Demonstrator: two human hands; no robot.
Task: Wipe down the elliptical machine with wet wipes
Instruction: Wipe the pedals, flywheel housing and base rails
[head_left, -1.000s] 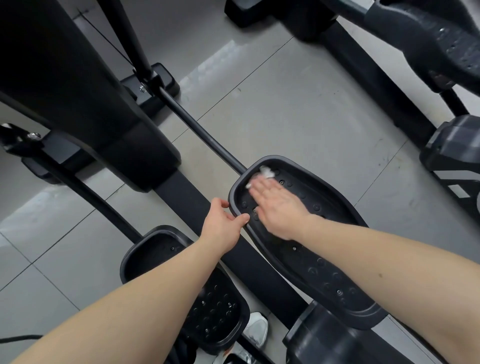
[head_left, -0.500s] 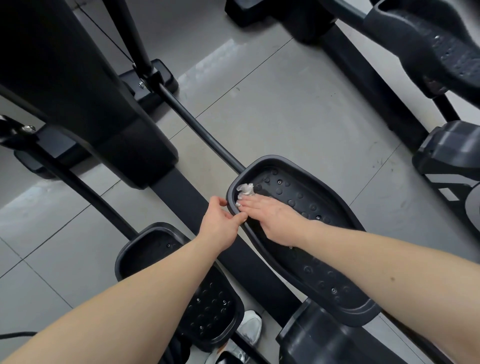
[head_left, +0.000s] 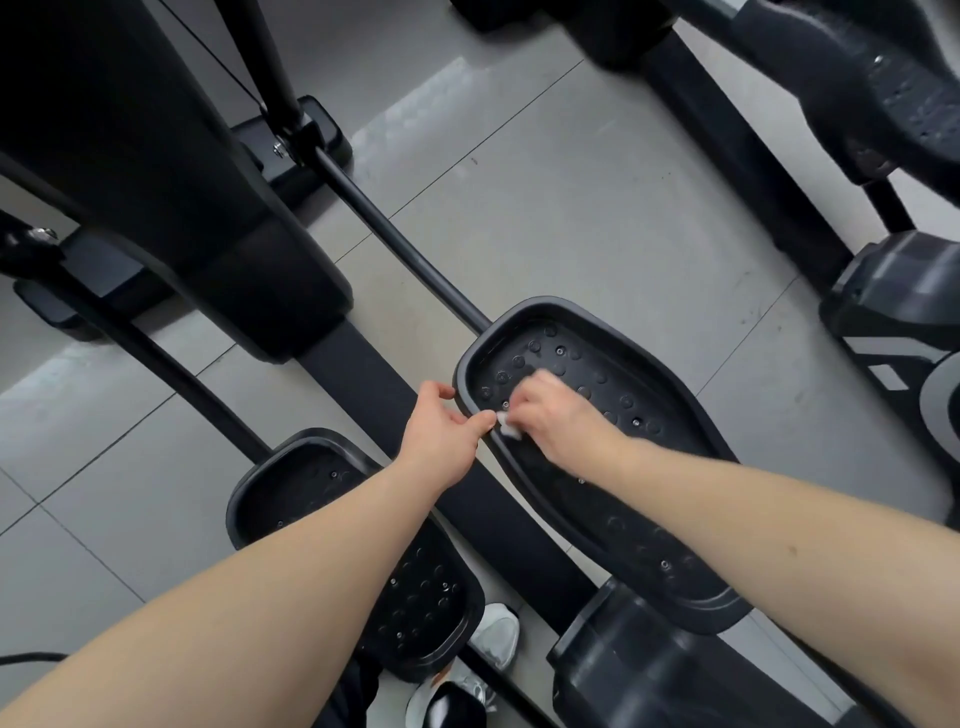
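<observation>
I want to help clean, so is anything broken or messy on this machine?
Nothing looks broken or spilled. The right hand holds a crumpled wet wipe against the pedal near its rim, and the left hand grips that rim. Only faint dark scuffs mark the floor tiles.

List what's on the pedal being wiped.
The right hand lies on the pedal, gripping a white wipe; round studs dot its tread. The hand hides most of the wipe and the tread beneath.
</observation>
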